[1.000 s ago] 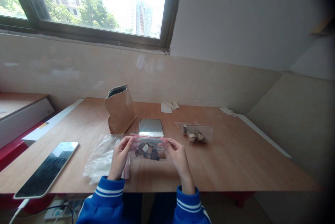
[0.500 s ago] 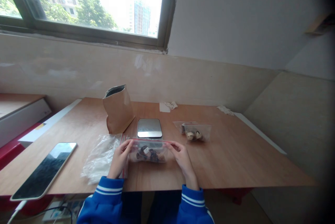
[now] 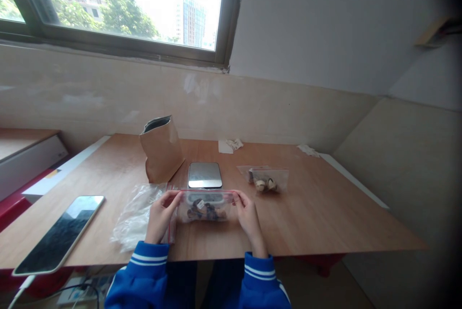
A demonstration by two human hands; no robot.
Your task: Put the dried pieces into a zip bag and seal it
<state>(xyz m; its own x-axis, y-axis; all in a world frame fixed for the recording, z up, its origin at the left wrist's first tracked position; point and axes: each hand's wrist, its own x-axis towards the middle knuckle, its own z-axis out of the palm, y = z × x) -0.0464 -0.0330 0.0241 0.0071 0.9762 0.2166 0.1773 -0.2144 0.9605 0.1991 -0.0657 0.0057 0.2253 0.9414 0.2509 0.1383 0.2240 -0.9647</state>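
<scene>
at the far left a phone [image 3: 59, 235] lies on the wooden table [image 3: 325, 225], a white cable at its near end. next come crumpled clear bags [image 3: 132, 220], lying flat, with an open brown paper bag [image 3: 163, 152] upright behind them. the left hand [image 3: 159, 215] pinches the left top corner of a red-edged zip bag [image 3: 206, 209] with dark pieces and a small white label inside. beyond it sits a silver-topped slab [image 3: 204, 174]. the right hand [image 3: 247, 212] pinches the opposite corner. farther right, a bag of pale pieces [image 3: 269, 183] rests.
</scene>
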